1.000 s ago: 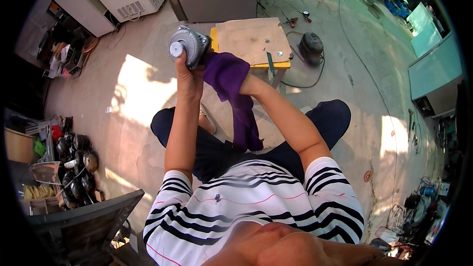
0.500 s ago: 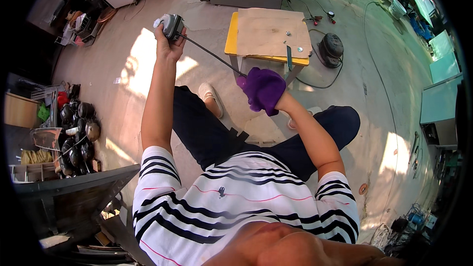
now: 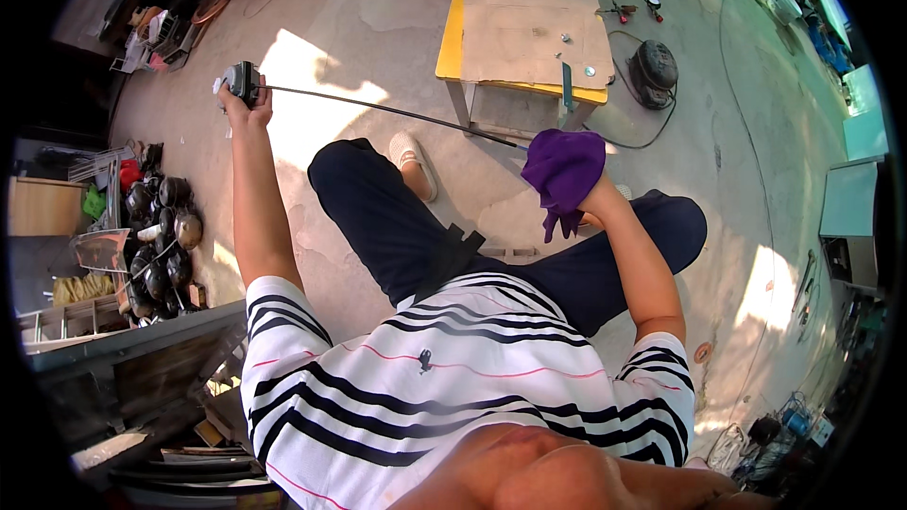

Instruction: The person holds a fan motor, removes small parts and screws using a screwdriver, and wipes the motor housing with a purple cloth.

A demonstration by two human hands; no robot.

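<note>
Out to the left, my left hand is closed round a small boxy grey-and-black motor. From the motor a long dark cable stretches almost straight across to the right. Its other end runs into a bunched purple cloth, where a short bluish stretch shows. My right hand grips the cloth round the cable; its fingers are mostly hidden beneath the fabric. Beyond the cloth stands a small yellow-topped stool with a brown cardboard sheet, bearing a dark flat tool and small metal bits.
A round dark device with a cord sits right of the stool. Gauges with hoses lie behind it. Several black compressors are heaped at the left. A dark-topped table is near my left side, and light-blue cabinets line the right.
My left hand has moved left with the motor, and my right hand has moved slightly right with the cloth. More of the cable now shows, stretched nearly straight between them.
</note>
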